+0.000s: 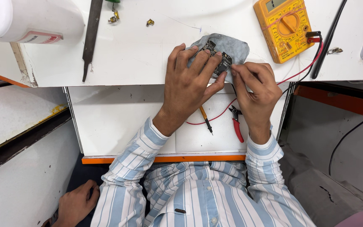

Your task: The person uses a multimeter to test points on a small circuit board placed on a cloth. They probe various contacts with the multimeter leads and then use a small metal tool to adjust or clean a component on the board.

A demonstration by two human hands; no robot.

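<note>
While the left hand [188,82] is pressing flat with its fingers spread over a small dark circuit board [217,57], the right hand [255,90] is pinching at the board's near right corner with thumb and forefinger drawn together. The left fingers are lying across the board rather than curling round it, so that hand is open and holding the board down; the right fingertips are closed on the board's edge or something tiny there, too small to tell which. The board is lying on a grey cloth [234,45] at the front edge of the white workbench [148,54]. Both wrists are angling inward from striped blue-and-white sleeves [127,185], forearms rising from the lap.

Just right of the cloth, a yellow multimeter [285,29] is sitting on the bench, its red lead [303,69] trailing down to a lower white shelf [118,122]. On that shelf, beneath the hands, a probe [206,120] and red-handled cutters [236,124] are lying. A dark metal file [91,35] is resting well to the left on the bench. At the lower left, another person's hand [75,204] is showing.
</note>
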